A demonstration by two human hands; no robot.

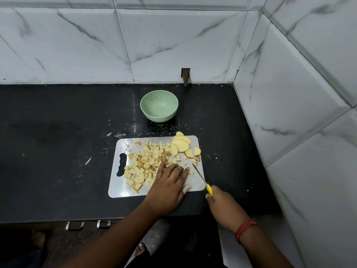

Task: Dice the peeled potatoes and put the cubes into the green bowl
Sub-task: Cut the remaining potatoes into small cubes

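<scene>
Dicing potato on white board, green bowl empty

Pale yellow potato cubes (145, 165) lie in a loose heap on the left and middle of the white cutting board (195, 139), some with browned faces. Uncut potato slices (180, 145), flat half-rounds, overlap at the board's 1 o'clock corner, a couple sticking out past the far edge. A few small bits sit near the knife tip.

Green bowl (159, 105) stands upright on the black counter (58, 132) at 12 o'clock from the board, apart from it; nothing is inside, only faint specks on the inner wall.

Left hand (167, 187) lies palm down on the board's near side, fingers straight and together, tips touching the heap's edge; it holds nothing. One finger has a pale wrap.

Right hand (220, 200) sits at 4 o'clock of the board, fingers curled round the yellow handle of the knife (201, 178). The thin blade points toward 11 o'clock over the board's right part; whether the tip touches the board is unclear.
</scene>
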